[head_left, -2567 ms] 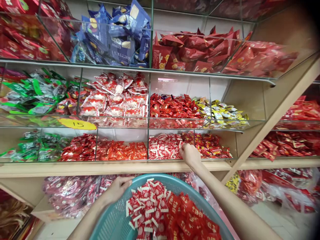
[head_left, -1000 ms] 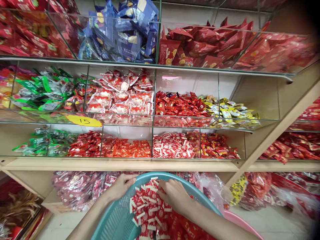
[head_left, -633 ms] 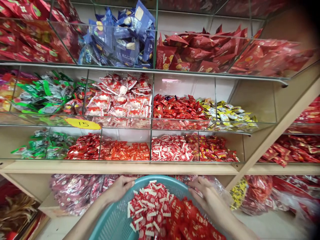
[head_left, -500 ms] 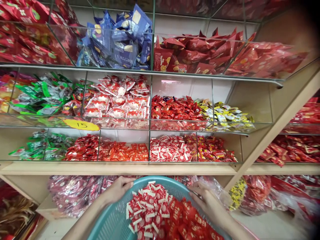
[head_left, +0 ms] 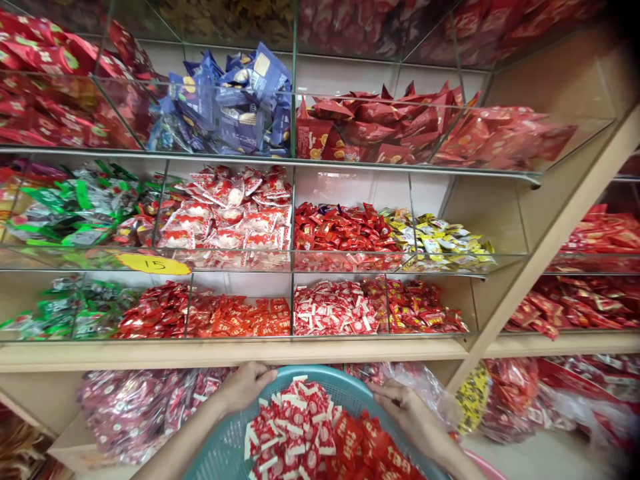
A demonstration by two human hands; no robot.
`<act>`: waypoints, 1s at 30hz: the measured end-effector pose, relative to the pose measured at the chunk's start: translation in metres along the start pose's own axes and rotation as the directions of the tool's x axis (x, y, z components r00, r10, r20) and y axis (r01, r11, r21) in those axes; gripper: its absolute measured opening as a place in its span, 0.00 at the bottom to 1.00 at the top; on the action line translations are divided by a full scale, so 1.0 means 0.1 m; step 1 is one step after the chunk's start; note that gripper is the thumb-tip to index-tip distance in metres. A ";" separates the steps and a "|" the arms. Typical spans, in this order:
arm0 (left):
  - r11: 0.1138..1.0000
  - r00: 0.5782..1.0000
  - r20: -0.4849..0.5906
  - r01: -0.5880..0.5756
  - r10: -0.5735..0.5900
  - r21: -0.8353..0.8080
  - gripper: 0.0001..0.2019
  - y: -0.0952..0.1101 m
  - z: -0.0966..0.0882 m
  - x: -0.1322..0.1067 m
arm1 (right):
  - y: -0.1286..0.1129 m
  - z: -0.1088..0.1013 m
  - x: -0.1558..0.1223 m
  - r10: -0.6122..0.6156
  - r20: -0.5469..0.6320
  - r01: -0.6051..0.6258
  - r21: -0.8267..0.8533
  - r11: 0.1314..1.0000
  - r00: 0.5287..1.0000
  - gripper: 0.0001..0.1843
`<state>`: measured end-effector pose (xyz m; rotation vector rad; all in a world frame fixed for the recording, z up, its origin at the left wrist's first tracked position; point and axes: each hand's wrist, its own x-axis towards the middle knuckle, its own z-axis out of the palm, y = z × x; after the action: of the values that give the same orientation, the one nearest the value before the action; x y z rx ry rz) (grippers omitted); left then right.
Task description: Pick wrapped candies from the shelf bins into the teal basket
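Observation:
A teal plastic basket (head_left: 216,440) is held low in front of me, its near part cut off by the frame. My left hand (head_left: 247,385) grips its rim at the upper left, fingers curled over the edge. On the other side my right hand (head_left: 400,403) is closed around the rim at the upper right. Inside, small red-and-white wrapped candies (head_left: 293,430) fill the left and middle. Bright red packets with gold print (head_left: 367,447) lie heaped on the right.
Glass-divided shelves stand ahead with blue packets (head_left: 240,100), green-wrapped sweets (head_left: 85,200) and red-and-white candies (head_left: 335,307). A yellow tag (head_left: 153,264) reads 15. A wooden ledge (head_left: 150,353) runs just beyond the basket. Large filled plastic bags (head_left: 125,413) sit beneath it.
The shelves appear slightly lower and further left as my view shifts. Both hands still hold the basket, which sits slightly lower in view.

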<state>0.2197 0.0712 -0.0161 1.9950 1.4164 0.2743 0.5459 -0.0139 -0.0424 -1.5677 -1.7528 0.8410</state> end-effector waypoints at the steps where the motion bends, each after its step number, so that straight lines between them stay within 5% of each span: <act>1: 1.000 1.000 0.020 0.002 -0.002 0.010 0.25 0.02 -0.01 0.01 | 0.00 0.01 0.00 0.001 -0.010 -0.001 0.000 1.000 1.000 0.25; 6: 1.000 0.993 0.119 0.017 -0.018 0.009 0.25 0.05 -0.02 0.10 | 0.03 0.01 -0.01 -0.022 -0.025 0.020 -0.059 0.998 0.999 0.23; 10: 0.997 0.993 0.103 -0.043 0.050 -0.064 0.25 -0.08 0.06 0.17 | -0.14 -0.19 0.08 -0.125 -0.055 0.102 -0.311 0.945 0.991 0.20; 13: 0.993 0.992 0.094 -0.071 0.081 -0.098 0.25 -0.15 0.11 0.19 | -0.48 -0.44 0.30 -0.306 -0.100 0.201 -0.562 0.802 0.947 0.17; 16: 0.990 0.992 0.092 -0.075 0.086 -0.121 0.25 -0.15 0.12 0.19 | -0.78 -0.66 0.60 -0.463 -0.073 0.207 -0.825 0.525 0.883 0.15; 20: 0.990 0.993 0.079 -0.083 0.093 -0.118 0.25 -0.12 0.11 0.18 | -0.89 -0.77 0.92 -0.499 0.044 0.177 -0.959 0.222 0.865 0.09; 23: 0.989 0.992 0.081 -0.087 0.098 -0.122 0.25 -0.13 0.11 0.18 | -0.83 -0.76 1.02 -0.468 0.101 0.190 -0.971 0.145 0.878 0.08; 30: 0.985 0.993 0.075 -0.082 0.094 -0.153 0.25 -0.13 0.11 0.17 | -0.78 -0.73 1.02 -0.464 0.120 0.196 -0.973 0.120 0.878 0.09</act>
<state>0.2224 0.0849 -0.0357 1.9265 1.2221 0.3245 0.5495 0.0844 0.0675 -1.6431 -2.4790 -0.9827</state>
